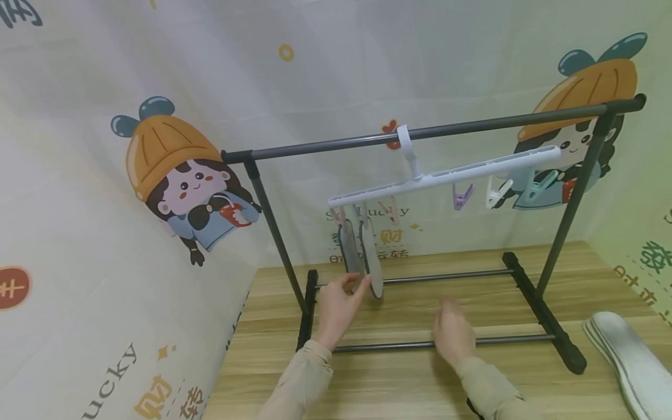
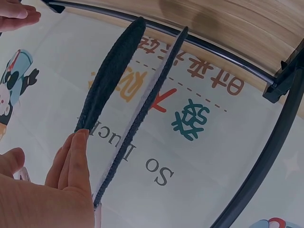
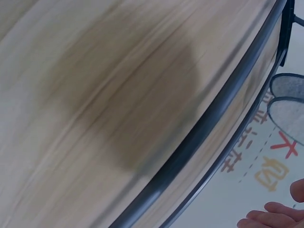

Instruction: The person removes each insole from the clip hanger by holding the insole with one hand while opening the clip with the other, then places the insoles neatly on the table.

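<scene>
Two insoles with pale faces and dark edges hang side by side: the left insole and the right insole. Small clips hold them under the left end of a white hanger. My left hand is at the right insole, its fingers nearly straight and overlapping the dark insole in the left wrist view. The thumb stands apart; whether the fingertips touch is hard to tell. My right hand, blurred, hovers near the front lower bar, its fingers loosely extended around nothing.
The hanger hooks over the top bar of a black rack. Pink, purple, white and green clips hang from it. Stacked insoles lie on the wooden table at right. A printed cloth stands behind.
</scene>
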The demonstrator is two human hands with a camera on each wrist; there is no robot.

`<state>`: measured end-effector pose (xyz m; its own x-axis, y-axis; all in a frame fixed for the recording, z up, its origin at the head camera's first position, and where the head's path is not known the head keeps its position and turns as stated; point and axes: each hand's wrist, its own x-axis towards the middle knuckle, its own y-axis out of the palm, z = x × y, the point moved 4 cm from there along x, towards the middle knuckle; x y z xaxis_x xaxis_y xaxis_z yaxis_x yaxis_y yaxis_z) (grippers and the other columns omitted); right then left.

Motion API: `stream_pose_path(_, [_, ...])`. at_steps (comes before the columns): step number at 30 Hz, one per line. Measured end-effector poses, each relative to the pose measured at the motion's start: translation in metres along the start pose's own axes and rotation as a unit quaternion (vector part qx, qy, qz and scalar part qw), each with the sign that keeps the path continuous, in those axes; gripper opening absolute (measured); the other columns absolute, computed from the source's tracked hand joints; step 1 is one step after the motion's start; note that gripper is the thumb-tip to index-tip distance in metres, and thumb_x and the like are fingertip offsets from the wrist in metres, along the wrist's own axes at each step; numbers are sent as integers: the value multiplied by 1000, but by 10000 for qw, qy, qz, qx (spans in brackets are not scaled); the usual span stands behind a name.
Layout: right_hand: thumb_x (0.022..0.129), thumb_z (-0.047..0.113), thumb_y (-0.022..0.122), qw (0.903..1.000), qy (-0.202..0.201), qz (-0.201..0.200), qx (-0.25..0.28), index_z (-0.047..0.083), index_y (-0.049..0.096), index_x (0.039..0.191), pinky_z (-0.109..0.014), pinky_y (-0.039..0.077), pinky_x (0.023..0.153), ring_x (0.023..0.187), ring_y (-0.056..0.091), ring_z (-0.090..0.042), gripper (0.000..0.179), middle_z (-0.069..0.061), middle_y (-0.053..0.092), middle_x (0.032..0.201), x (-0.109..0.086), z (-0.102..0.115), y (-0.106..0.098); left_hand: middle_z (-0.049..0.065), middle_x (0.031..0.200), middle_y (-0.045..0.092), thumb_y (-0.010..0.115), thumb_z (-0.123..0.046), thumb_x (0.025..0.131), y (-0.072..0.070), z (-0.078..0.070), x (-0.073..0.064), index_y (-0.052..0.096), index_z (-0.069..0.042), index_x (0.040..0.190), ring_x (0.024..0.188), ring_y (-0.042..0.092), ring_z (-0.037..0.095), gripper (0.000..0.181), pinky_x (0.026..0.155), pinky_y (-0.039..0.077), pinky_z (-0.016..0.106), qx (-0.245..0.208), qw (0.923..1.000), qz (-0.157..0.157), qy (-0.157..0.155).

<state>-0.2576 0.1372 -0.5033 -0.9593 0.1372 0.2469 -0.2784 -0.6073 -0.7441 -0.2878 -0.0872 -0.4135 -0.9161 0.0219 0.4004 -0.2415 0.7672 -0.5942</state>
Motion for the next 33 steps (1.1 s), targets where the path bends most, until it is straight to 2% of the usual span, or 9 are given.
stream_pose_path(4, [100, 9, 47, 10000, -44, -6, -47, -10, 49, 132, -60, 51, 93, 120, 54, -51, 38, -35, 52, 134, 2, 10, 7, 17, 106, 74, 64, -47, 94, -2, 0, 2, 72, -3, 113, 89, 75, 26, 49, 76, 61, 39, 15, 10000, -8, -41])
stream_pose_path(9, [100, 9, 49, 9997, -211, -101, -16, -10, 50, 130, -55, 57, 82, 108, 61, -48, 36, -33, 56, 128, 3, 25, 15, 18, 108, 73, 62, -50, 94, -5, 0, 5, 70, -2, 117, 95, 73, 31, 54, 80, 60, 43, -79, 9999, 53, -111])
stream_pose_path(12, [100, 9, 50, 9995, -279, -120, -2, -9, 51, 129, -54, 57, 80, 102, 63, -47, 34, -34, 57, 126, 3, 33, 20, 17, 109, 73, 63, -49, 94, -7, 0, 7, 70, -2, 117, 97, 73, 32, 53, 81, 60, 43, -165, 9997, 46, -163])
stream_pose_path(20, [99, 8, 51, 9981, -585, -197, 19, -12, 52, 130, -56, 44, 106, 126, 52, -46, 36, -32, 56, 133, 7, 51, 28, 16, 108, 74, 63, -51, 93, -11, 0, 16, 70, -4, 116, 91, 74, 27, 53, 79, 61, 40, -143, 9997, -4, -175])
stream_pose_path(27, [100, 11, 52, 9959, -873, -246, 42, -11, 53, 130, -55, 41, 108, 127, 52, -45, 38, -31, 57, 133, 13, 65, 31, 13, 110, 74, 61, -54, 93, -15, -6, 24, 70, -5, 118, 99, 73, 25, 56, 83, 60, 41, -80, 9999, -71, -65])
stream_pose_path(33, [100, 13, 54, 9954, -948, -138, 18, -8, 51, 134, -55, 40, 109, 130, 50, -44, 40, -29, 55, 137, 17, 75, 34, 13, 106, 75, 63, -52, 93, -19, -12, 29, 72, -4, 114, 93, 74, 26, 53, 80, 60, 42, -40, 9997, -239, 103])
